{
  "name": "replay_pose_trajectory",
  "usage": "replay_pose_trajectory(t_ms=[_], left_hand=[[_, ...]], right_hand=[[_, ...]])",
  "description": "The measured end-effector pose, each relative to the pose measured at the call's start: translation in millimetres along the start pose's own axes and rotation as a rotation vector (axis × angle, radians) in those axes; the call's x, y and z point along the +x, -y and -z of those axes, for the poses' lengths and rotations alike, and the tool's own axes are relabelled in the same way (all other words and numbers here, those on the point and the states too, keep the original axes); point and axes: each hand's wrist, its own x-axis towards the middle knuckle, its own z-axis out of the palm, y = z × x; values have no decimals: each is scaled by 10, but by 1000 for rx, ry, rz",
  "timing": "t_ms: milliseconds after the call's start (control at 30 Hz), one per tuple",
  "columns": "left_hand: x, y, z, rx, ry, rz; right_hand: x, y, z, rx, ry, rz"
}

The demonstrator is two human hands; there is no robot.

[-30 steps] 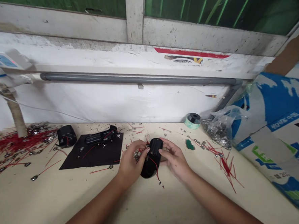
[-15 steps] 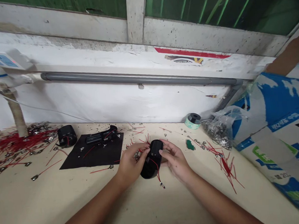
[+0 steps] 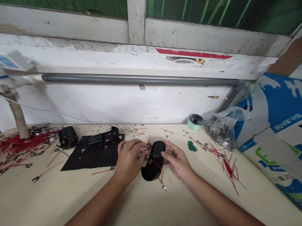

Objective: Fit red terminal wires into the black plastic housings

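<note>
A glossy black rounded plastic housing (image 3: pixel 152 167) is tilted above the table, held in my right hand (image 3: pixel 178 160) with the thumb on its upper face and the fingers behind its right side. A thin red wire crosses the housing and hangs below it, ending in a small metal contact (image 3: pixel 164 187). My left hand (image 3: pixel 129 160) is at the housing's left side, its fingers curled toward the thumb. Small metal contacts (image 3: pixel 138 155) show in the gap by its thumb, and red wires (image 3: pixel 148 140) fan out behind its fingertips. Whatever its fingertips pinch is hidden.
Left, a black mat (image 3: pixel 92 159) bears a long black housing (image 3: pixel 102 137); another black housing (image 3: pixel 68 136) stands beside it. A heap of red-wired contacts (image 3: pixel 22 139) lies far left. Right are a tape roll (image 3: pixel 194 123), a bag of metal parts (image 3: pixel 221 134) and a large blue-white package (image 3: pixel 277 129).
My left hand has turned, and its fingertips have drawn back slightly from the housing toward the red wires. My right hand keeps the housing in nearly the same place; its hanging wire has shifted slightly.
</note>
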Motion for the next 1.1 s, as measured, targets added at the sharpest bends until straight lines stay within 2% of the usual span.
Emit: replay_pose_trajectory(t_ms=[200,500,667,800,933,1100], left_hand=[[15,-7,55,188,51,-175],[25,-7,76,295,34,-225],[18,18,55,268,50,-274],[7,58,6,121,118,-354],[-2,99,-12,-1,153,-366],[5,136,12,-24,196,-373]], right_hand=[[11,-38,22,-28,3,7],[-20,-6,-15,-61,24,-16],[-15,-9,-12,-60,24,-21],[-13,-30,-4,-67,25,-14],[-20,-13,-17,-68,25,-18],[-39,49,-52,-83,2,-20]])
